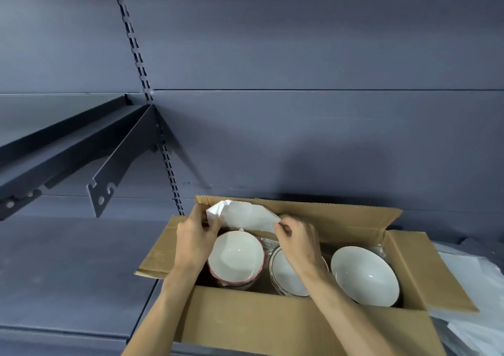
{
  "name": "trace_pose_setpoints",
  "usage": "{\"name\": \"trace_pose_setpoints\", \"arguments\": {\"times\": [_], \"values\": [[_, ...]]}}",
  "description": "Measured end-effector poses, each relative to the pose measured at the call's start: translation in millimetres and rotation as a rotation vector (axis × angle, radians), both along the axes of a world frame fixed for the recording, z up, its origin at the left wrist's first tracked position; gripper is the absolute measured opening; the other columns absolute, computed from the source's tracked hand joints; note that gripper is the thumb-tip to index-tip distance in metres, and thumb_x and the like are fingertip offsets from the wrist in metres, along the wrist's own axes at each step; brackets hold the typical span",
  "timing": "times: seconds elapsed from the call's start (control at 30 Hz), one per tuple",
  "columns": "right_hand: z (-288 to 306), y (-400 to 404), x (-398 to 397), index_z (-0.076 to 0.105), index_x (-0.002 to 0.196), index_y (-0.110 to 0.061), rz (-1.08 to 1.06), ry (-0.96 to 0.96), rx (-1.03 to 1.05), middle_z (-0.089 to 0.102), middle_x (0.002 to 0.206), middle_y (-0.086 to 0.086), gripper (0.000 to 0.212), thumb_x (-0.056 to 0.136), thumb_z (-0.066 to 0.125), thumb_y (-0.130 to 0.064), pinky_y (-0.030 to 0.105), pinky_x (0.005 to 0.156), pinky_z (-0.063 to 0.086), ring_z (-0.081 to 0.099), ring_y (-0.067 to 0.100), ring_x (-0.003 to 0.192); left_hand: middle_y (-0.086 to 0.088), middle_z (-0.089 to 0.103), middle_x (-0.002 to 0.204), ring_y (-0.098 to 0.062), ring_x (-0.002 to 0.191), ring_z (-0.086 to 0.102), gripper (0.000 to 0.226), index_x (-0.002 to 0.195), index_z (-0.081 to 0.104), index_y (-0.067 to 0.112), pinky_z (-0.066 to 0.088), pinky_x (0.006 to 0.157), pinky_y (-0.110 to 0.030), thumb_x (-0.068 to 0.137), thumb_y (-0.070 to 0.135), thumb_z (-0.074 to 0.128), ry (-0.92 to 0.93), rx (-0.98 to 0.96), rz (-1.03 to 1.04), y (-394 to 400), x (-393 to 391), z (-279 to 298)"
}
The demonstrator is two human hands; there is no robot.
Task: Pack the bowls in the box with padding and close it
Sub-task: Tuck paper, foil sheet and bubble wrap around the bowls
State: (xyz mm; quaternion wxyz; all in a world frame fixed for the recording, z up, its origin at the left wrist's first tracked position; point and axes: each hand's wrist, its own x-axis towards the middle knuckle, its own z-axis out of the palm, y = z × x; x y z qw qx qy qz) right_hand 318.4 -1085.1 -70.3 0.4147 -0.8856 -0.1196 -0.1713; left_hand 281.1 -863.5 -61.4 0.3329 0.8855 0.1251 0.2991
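An open cardboard box (245,320) stands on a dark shelf with its flaps folded out. Inside are three white bowls: a pink-rimmed one (236,257) at the left, a dark-rimmed one (286,273) in the middle partly hidden by my right wrist, and a plain one (364,275) at the right. A white sheet of padding (242,216) lies against the box's far wall. My left hand (195,239) pinches the sheet's left end. My right hand (296,239) pinches its right edge. Both hands are over the box's far side.
More white and clear wrapping sheets (474,295) lie on the shelf to the right of the box. A dark metal shelf bracket (114,164) juts out at the upper left. A slotted upright (166,148) runs down the back panel behind the box.
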Motion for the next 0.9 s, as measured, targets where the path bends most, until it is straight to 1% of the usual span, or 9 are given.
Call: {"name": "trace_pose_setpoints", "arguments": {"times": [0.1, 0.2, 0.27, 0.33, 0.43, 0.57, 0.63, 0.73, 0.9], "values": [[-2.0, 1.2, 1.0, 0.068, 0.073, -0.002, 0.017, 0.009, -0.024, 0.068, 0.069, 0.01, 0.02, 0.092, 0.064, -0.009, 0.037, 0.059, 0.043, 0.057, 0.03, 0.063, -0.004, 0.07, 0.082, -0.02, 0.067, 0.066, 0.018, 0.097, 0.062, 0.007, 0.057, 0.06, -0.04, 0.097, 0.025, 0.067, -0.026, -0.032, -0.029, 2.2, -0.7, -0.4], [-5.3, 0.7, 3.0, 0.061, 0.07, -0.006, 0.005, 0.09, -0.165, 0.065, 0.073, 0.013, 0.024, 0.091, 0.063, -0.015, 0.04, 0.062, 0.041, 0.051, 0.034, 0.068, -0.009, 0.065, 0.073, -0.023, 0.059, 0.055, 0.014, 0.082, 0.064, 0.002, 0.045, 0.055, -0.033, 0.09, 0.01, 0.072, 0.016, 0.162, -0.051, 0.5, -0.1, -4.6], [-4.5, 0.3, 0.8, 0.055, 0.069, -0.011, -0.041, 0.113, -0.188, 0.06, 0.069, 0.005, 0.024, 0.09, 0.062, -0.022, 0.039, 0.062, 0.046, 0.048, 0.03, 0.067, -0.009, 0.066, 0.07, -0.025, 0.058, 0.056, 0.013, 0.081, 0.066, 0.002, 0.047, 0.054, -0.033, 0.088, 0.01, 0.074, 0.087, 0.243, -0.089, -1.7, 0.4, -7.8], [-1.5, 0.1, -2.7, 0.062, 0.074, -0.017, -0.061, 0.07, -0.114, 0.067, 0.07, -0.003, 0.017, 0.089, 0.062, -0.025, 0.034, 0.061, 0.049, 0.059, 0.022, 0.067, -0.011, 0.069, 0.073, -0.028, 0.061, 0.062, 0.009, 0.086, 0.068, 0.002, 0.052, 0.056, -0.036, 0.089, 0.008, 0.073, 0.107, 0.272, -0.094, -1.8, 1.5, -9.6], [1.8, 0.2, -4.4, 0.069, 0.083, -0.017, -0.019, -0.029, -0.023, 0.072, 0.078, -0.003, 0.012, 0.093, 0.064, -0.019, 0.03, 0.061, 0.045, 0.061, 0.018, 0.069, -0.01, 0.068, 0.072, -0.024, 0.059, 0.057, 0.007, 0.09, 0.067, 0.002, 0.047, 0.055, -0.033, 0.088, 0.006, 0.073, 0.055, 0.218, -0.057, -0.7, 3.0, -8.6], [-1.4, -2.4, -1.2, 0.077, 0.09, -0.011, 0.032, -0.077, -0.026, 0.075, 0.083, 0.004, 0.01, 0.094, 0.068, -0.012, 0.035, 0.067, 0.051, 0.066, 0.026, 0.074, -0.002, 0.07, 0.084, -0.019, 0.069, 0.066, 0.011, 0.098, 0.065, 0.009, 0.057, 0.062, -0.037, 0.094, 0.019, 0.069, -0.01, 0.069, -0.032, 0.5, 1.1, -4.1], [-3.4, -2.5, 0.1, 0.079, 0.093, -0.011, 0.062, -0.07, -0.028, 0.077, 0.086, 0.002, 0.01, 0.093, 0.07, -0.012, 0.032, 0.069, 0.051, 0.068, 0.024, 0.077, -0.005, 0.071, 0.09, -0.018, 0.072, 0.066, 0.005, 0.097, 0.069, 0.007, 0.058, 0.066, -0.034, 0.093, 0.009, 0.07, -0.031, 0.073, -0.045, 2.1, 0.3, -4.4], [-5.8, -0.7, 2.9, 0.08, 0.099, -0.011, 0.122, -0.025, -0.034, 0.079, 0.091, 0.0, 0.016, 0.092, 0.067, -0.006, 0.029, 0.074, 0.052, 0.07, 0.019, 0.081, -0.01, 0.071, 0.088, -0.024, 0.071, 0.065, 0.012, 0.093, 0.071, 0.003, 0.057, 0.065, -0.038, 0.087, -0.007, 0.068, 0.007, 0.128, -0.043, 1.3, 0.9, -5.2], [-5.6, 1.8, 2.8, 0.079, 0.097, -0.012, 0.11, -0.099, 0.04, 0.077, 0.088, -0.004, 0.012, 0.091, 0.07, -0.006, 0.018, 0.071, 0.049, 0.068, 0.011, 0.076, -0.009, 0.071, 0.084, -0.025, 0.067, 0.062, 0.017, 0.093, 0.071, 0.003, 0.055, 0.062, -0.039, 0.084, -0.011, 0.066, -0.021, 0.093, 0.041, 5.3, 2.0, -4.9]]}}
